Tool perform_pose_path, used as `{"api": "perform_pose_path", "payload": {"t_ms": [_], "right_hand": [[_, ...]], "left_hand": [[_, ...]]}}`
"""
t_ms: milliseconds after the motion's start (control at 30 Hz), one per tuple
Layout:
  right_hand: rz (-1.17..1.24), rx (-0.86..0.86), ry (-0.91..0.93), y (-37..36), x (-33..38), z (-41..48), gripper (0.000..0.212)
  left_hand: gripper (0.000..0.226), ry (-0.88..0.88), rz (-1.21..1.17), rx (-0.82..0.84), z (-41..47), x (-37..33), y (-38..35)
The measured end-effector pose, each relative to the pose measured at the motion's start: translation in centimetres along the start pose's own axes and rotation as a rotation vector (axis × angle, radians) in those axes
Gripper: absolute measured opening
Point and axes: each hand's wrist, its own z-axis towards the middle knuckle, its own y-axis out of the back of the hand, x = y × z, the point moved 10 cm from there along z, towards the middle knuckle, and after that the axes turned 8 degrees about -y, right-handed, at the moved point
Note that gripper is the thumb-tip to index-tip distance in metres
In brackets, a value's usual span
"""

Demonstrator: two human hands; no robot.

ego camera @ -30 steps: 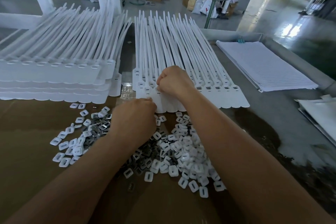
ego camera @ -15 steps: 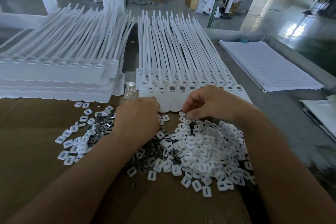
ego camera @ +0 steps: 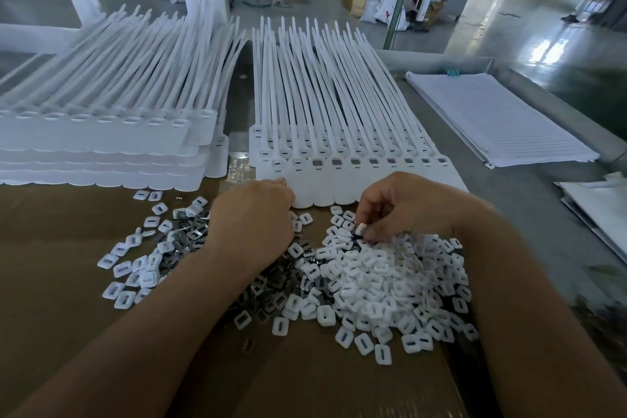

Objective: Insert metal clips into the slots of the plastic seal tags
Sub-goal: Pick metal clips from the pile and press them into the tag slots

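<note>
As seen from the head cam, looking down on the bench: L hand (ego camera: 251, 219) sits knuckles-up just left of frame centre, fingers curled under. Its fingertips are hidden, so cannot tell whether it holds anything. Its far edge touches the near edge of the tag row (ego camera: 339, 159), which lies at 12 o'clock from both hands, straps running away toward 12.

R hand (ego camera: 409, 205), at 3 o'clock of the L, has thumb and forefinger closed in a pinch on one white clip (ego camera: 361, 229); other fingers curl loosely. The clip is at the far edge of the clip pile (ego camera: 383, 285), at 6 o'clock from the tag row.

Pile = white square pieces w/ a slot, mixed w/ dark metal ones, spread on brown cardboard (ego camera: 61, 282) from 9 to 4 o'clock around the L wrist. Several tag heads in the row show a grey insert; the two at the 9 o'clock end show a narrow dark slot.

Second tag stack (ego camera: 101, 146), several layers high, at 10 o'clock. Lined paper sheets (ego camera: 502, 122) at 2 o'clock on the grey table (ego camera: 509, 207). Pedestal fan (ego camera: 393, 17) at approx. 1 o'clock, beyond the bench.
</note>
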Motion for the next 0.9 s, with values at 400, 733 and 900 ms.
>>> {"api": "perform_pose_path", "payload": {"t_ms": [400, 733, 900], "right_hand": [[0.337, -0.219, 0.071, 2.1, 0.4, 0.1, 0.007], [0.318, -0.534, 0.083, 4.8, 2.2, 2.3, 0.014], [0.206, -0.592, 0.053, 5.1, 3.2, 3.7, 0.018]], "left_hand": [[0.032, -0.016, 0.005, -0.018, 0.1, 0.0, -0.1], [0.031, -0.011, 0.044, -0.024, 0.1, 0.0, 0.0], [0.031, -0.03, 0.06, -0.045, -0.1, -0.3, 0.4]]}}
